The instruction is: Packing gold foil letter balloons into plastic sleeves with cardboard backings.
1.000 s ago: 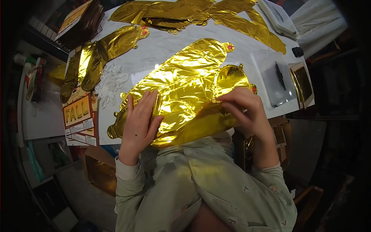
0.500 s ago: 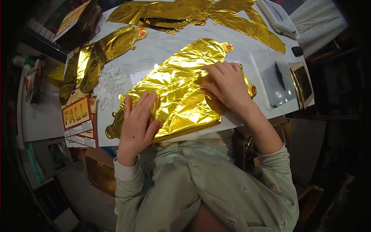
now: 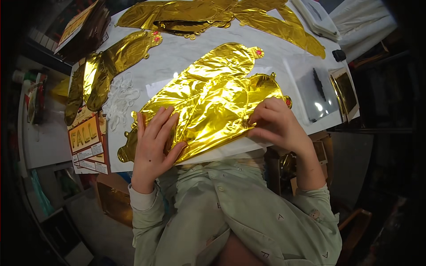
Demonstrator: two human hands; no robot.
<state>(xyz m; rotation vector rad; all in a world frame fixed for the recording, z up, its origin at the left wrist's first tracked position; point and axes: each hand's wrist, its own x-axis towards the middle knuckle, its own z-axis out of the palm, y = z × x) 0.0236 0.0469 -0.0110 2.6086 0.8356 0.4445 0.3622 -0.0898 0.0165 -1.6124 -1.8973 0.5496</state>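
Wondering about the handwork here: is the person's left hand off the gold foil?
No, the left hand rests on the gold foil near its left end.

The left hand (image 3: 154,144) rests on shiny gold foil (image 3: 213,119) on the white counter (image 3: 171,55), while the right hand's (image 3: 279,126) bent fingers meet its right edge. White strings (image 3: 120,104) and printed cards (image 3: 85,135) lie at the left; more gold foil pieces (image 3: 191,13) lie farther back.

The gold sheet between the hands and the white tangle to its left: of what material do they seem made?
Gold sheet: probably thin metallised plastic film, mirror-glossy; sharp creases and bright highlights suggest it. White tangle: perhaps plastic ribbon or cord, from its thin loops; finish unclear.
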